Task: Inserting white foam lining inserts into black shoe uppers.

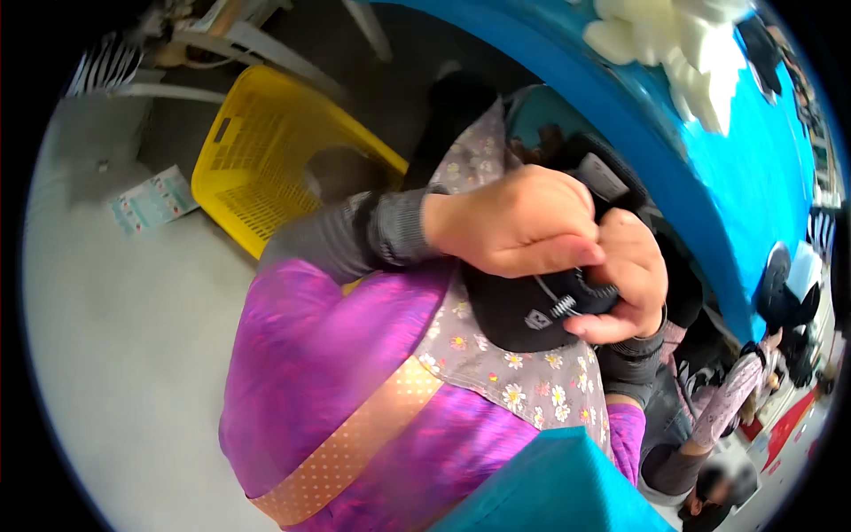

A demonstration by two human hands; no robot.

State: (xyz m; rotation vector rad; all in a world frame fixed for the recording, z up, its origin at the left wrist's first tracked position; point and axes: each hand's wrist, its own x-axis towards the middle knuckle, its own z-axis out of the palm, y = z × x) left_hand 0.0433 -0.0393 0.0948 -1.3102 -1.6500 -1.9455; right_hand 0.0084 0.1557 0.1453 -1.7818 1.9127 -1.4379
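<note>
Both hands are together over my lap, closed on a black fabric shoe upper (507, 306) with whitish stitching along its edge and a small pale mark. My left hand (519, 222) comes across from the left with its fingers curled, thumb on top, at the upper edge of the piece. On the other side my right hand (631, 279) is bent round it, its thumb pressing near the stitching. My knuckles hide much of the upper. Beneath lies my grey flowered apron (532, 386).
A yellow plastic basket (206, 168) stands on the floor at left, near a printed sheet (155, 200). A blue-covered table (736, 204) curves along the right, bearing white rounded pieces (700, 71) and dark shoe-like items (776, 275). Another person's pink sleeve (729, 403) shows at far right.
</note>
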